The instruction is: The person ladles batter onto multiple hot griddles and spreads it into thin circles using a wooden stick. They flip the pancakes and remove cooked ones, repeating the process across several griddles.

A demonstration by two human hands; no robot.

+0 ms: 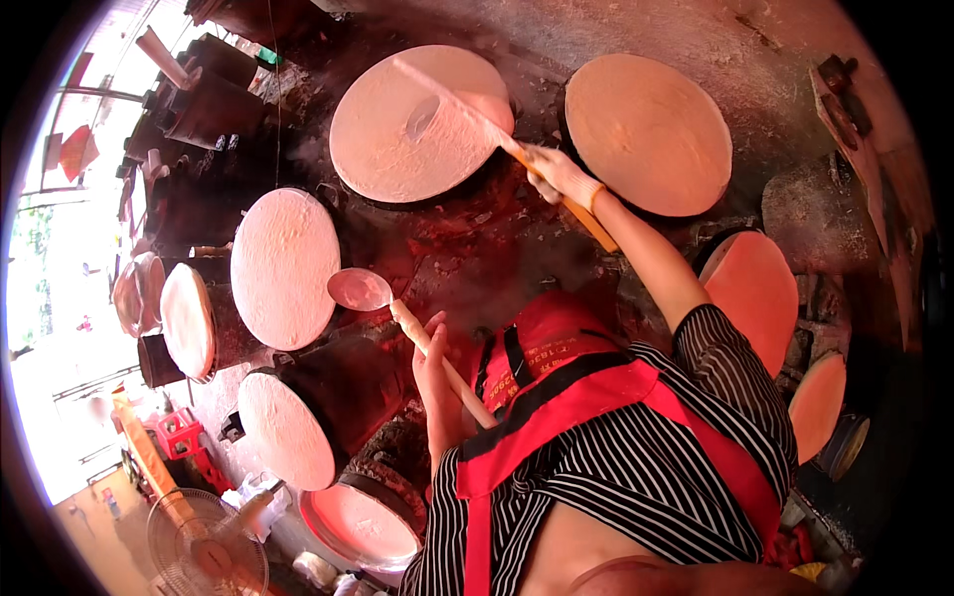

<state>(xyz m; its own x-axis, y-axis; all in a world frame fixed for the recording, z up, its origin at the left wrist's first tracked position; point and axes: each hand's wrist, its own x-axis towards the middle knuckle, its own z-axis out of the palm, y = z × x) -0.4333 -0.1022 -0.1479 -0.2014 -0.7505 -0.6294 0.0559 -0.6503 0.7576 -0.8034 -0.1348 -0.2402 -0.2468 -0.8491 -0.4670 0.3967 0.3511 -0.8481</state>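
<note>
My right hand [559, 177], in a white knit glove, grips the orange handle of a long, flat, pale spreader [455, 104]. The blade lies across a wide round griddle [387, 160] coated with pale batter, where a grey patch shows near the middle. In my bare left hand [436, 365] is the wooden handle of a round ladle [360, 289]. Its bowl is close to the edge of another batter-covered griddle [283, 261], and whether they touch I cannot tell. To the right of the spreader sits a third coated griddle [648, 130].
More round pale-topped griddles stand at left [287, 432] and right [753, 294]. A tub [358, 521] of pale batter is near my left side. Beyond it are an electric fan [209, 555] and red plastic crates [179, 433]. A thin wire [277, 112] hangs at upper left.
</note>
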